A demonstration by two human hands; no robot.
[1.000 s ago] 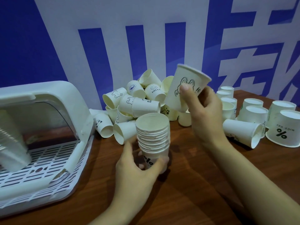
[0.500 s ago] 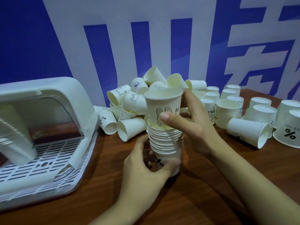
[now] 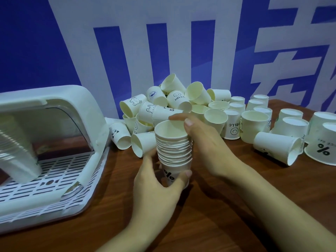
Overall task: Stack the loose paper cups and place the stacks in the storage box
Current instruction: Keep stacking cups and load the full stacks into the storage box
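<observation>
A stack of white paper cups (image 3: 173,150) stands upright on the wooden table at centre. My left hand (image 3: 156,180) grips its bottom cup from the left and front. My right hand (image 3: 203,142) rests on the stack's right side, thumb and fingers on the top cup's rim. Behind it lies a pile of loose paper cups (image 3: 169,104), some printed with faces or "HELLO". The white storage box (image 3: 54,135) sits at the left with its lid raised; an earlier stack of cups (image 3: 14,151) leans inside it on the slotted floor.
More cups stand rim-down in rows at the right (image 3: 258,113). One cup lies on its side (image 3: 276,148) beside a wide tub marked "%" (image 3: 323,148). A blue and white banner wall (image 3: 181,42) closes the back. Bare wooden table (image 3: 218,215) stretches toward me.
My right hand brought a single cup down from the air and pushed it onto the stack. The stack is one cup taller; my left hand has kept hold of its base.
</observation>
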